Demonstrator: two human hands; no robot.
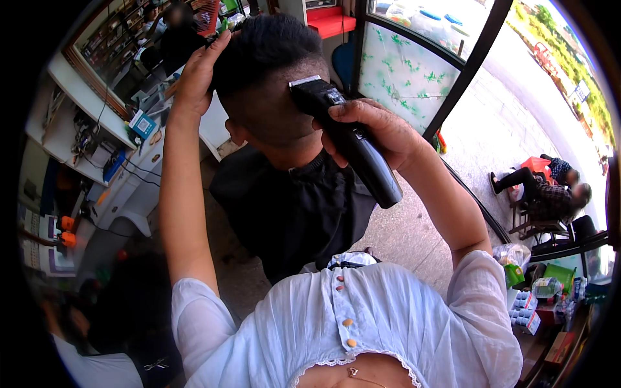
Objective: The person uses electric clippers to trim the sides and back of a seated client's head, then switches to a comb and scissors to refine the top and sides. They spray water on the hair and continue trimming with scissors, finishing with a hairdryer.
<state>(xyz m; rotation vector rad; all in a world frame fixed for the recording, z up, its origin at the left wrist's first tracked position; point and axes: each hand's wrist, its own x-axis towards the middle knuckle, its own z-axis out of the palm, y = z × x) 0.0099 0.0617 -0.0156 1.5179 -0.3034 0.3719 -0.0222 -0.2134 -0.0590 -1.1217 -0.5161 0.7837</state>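
Note:
My right hand (381,132) is wrapped round a black cordless hair clipper (362,161), the thumb lying along its upper side. The clipper's pale blade rests against the back of a seated person's head (268,84), where the hair is cut very short; longer dark hair covers the top. My left hand (199,74) is raised at the left side of that head, its fingers against the hair. Past its fingertips a red comb (207,16) sticks up, seemingly gripped by them, though the grip is partly hidden. A black cape (291,213) covers the seated person's shoulders and back.
A white counter (152,152) with cords and small items runs along the left, below a mirror (116,58). A framed glass door (407,71) stands ahead right. Outside, people sit on the right (550,187). Packages and bottles (543,294) crowd the lower right.

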